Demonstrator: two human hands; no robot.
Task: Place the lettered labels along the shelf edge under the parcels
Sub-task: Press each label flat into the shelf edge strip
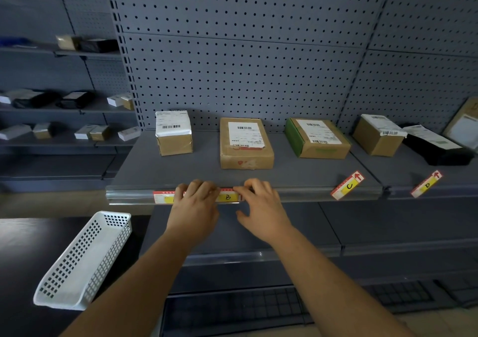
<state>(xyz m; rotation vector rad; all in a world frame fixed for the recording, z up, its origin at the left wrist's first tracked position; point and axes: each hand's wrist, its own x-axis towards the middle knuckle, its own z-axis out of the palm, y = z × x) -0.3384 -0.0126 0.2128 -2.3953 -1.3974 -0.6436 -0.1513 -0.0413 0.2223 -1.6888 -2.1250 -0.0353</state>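
A red-and-yellow label marked B (228,197) sits in the clear rail of the shelf edge (305,195), below the middle parcel (245,142). My left hand (196,204) lies over the rail with its fingers curled on the label's left end. My right hand (261,207) pinches the label's right end at the rail. Another label (163,197) sits in the rail to the left, partly hidden by my left hand, under the small parcel (173,132). Labels C (348,185) and D (426,184) lie loose and tilted on the shelf top near the edge.
A green-sided parcel (316,137), a brown box (377,134) and a black bag (437,147) stand further right on the shelf. A white perforated basket (85,259) rests on a dark surface at lower left. More parcels fill shelves at far left. A lower shelf juts out beneath my arms.
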